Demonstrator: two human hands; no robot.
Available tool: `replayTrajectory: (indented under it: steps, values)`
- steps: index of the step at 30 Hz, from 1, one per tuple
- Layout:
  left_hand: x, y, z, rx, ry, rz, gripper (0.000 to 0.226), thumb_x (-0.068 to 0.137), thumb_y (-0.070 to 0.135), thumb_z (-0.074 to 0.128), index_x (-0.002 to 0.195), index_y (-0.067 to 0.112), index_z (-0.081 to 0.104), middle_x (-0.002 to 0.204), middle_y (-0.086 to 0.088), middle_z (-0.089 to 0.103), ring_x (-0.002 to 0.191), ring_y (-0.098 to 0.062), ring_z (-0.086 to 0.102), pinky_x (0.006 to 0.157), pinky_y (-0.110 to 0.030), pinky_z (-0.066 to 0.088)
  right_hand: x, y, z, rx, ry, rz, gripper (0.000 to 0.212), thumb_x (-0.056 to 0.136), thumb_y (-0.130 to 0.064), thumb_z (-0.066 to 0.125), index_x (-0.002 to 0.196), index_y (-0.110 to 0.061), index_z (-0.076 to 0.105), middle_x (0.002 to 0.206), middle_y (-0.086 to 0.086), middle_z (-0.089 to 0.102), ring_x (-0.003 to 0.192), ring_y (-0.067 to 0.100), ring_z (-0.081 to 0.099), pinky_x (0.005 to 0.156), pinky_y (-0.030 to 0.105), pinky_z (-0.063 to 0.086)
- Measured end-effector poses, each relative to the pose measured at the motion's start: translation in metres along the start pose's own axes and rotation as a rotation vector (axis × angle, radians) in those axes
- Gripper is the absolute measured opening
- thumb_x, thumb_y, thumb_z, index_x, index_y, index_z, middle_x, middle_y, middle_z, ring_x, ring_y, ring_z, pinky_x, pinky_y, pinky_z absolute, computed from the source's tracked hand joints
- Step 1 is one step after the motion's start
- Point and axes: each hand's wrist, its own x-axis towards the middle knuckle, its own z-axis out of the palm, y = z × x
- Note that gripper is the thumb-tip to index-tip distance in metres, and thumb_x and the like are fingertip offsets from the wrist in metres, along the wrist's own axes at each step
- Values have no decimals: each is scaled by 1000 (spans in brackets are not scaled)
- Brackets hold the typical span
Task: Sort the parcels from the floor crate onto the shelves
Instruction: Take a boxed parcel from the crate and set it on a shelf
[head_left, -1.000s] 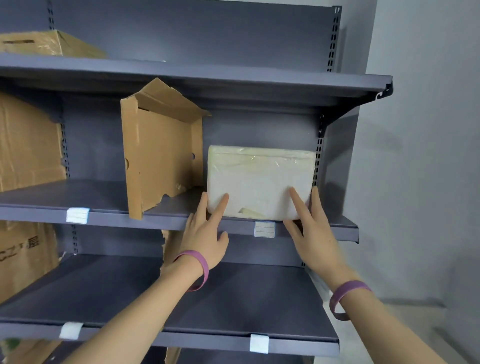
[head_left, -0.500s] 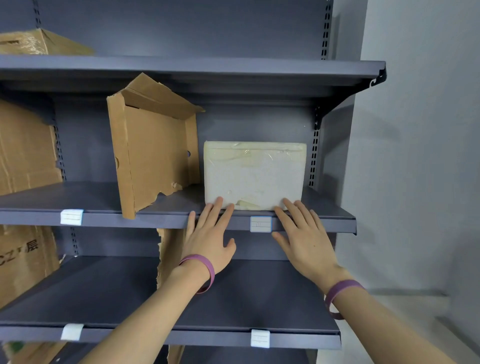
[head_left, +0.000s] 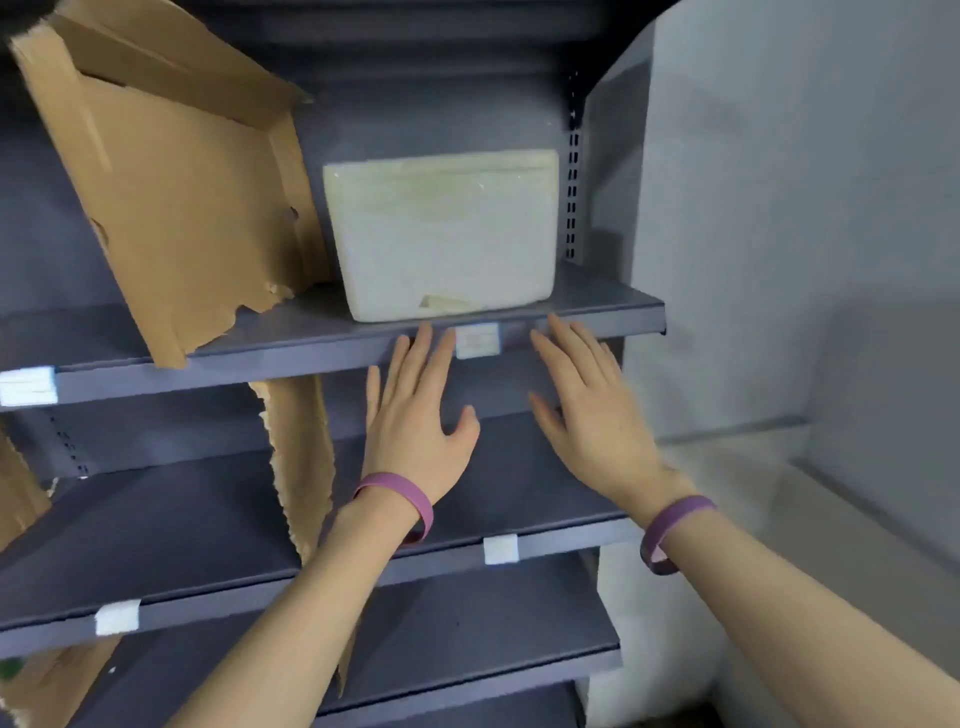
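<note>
White foam marked the parcel (head_left: 447, 234), which stood on the grey metal shelf (head_left: 613, 306), set back a little from the front lip. A torn cardboard box (head_left: 171, 182) leaned just beside its left side; a strip of bare shelf lay between its right side and the slotted upright (head_left: 572, 197). The left hand (head_left: 415, 421) and right hand (head_left: 587, 410) hung below that lip, fingers spread flat and holding nothing, fingertips level with the shelf edge on either side of the white label (head_left: 477, 340). The shelf beneath them lay open from the torn cardboard divider (head_left: 298, 457) to its right end.
</note>
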Motion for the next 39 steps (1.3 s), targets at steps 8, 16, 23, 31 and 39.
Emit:
replayTrajectory:
  steps: [8, 16, 23, 31, 39]
  values:
    - [-71, 79, 79, -476, -333, 262, 66, 85, 28, 54, 146, 26, 30, 157, 3, 19, 146, -20, 10, 116, -41, 5, -134, 17, -30, -206, -73, 400, 58, 97, -28, 53, 147, -8, 32, 157, 12, 25, 147, 33, 17, 118, 45, 22]
    - [-213, 172, 134, -744, -840, 446, 69, 87, 24, 60, 147, 31, 27, 158, 3, 15, 146, -16, 7, 118, -44, 14, -366, -16, -103, -501, -163, 1055, 66, 92, -22, 57, 150, -15, 24, 159, 12, 18, 147, 34, 11, 118, 45, 19]
    - [-333, 250, 137, -731, -1212, 650, 67, 91, 34, 54, 148, 38, 17, 159, 11, 6, 146, -11, -2, 119, -39, 5, -521, -91, -173, -640, -155, 1493, 66, 94, -26, 57, 149, -11, 26, 156, 15, 24, 144, 37, 20, 118, 43, 15]
    - [-454, 343, 144, -590, -1403, 797, 68, 90, 33, 52, 148, 39, 15, 159, 10, 7, 146, -12, -4, 116, -37, -2, -661, -126, -221, -516, -152, 1796, 61, 99, -27, 44, 152, -19, 16, 159, 7, 13, 147, 29, 8, 121, 42, 14]
    - [-568, 424, 187, -400, -1530, 799, 68, 91, 32, 49, 148, 39, 14, 159, 12, 5, 146, -11, -3, 119, -39, 2, -800, -93, -249, -402, -291, 1865, 62, 97, -27, 43, 152, -15, 17, 159, 10, 15, 146, 29, 10, 121, 38, 10]
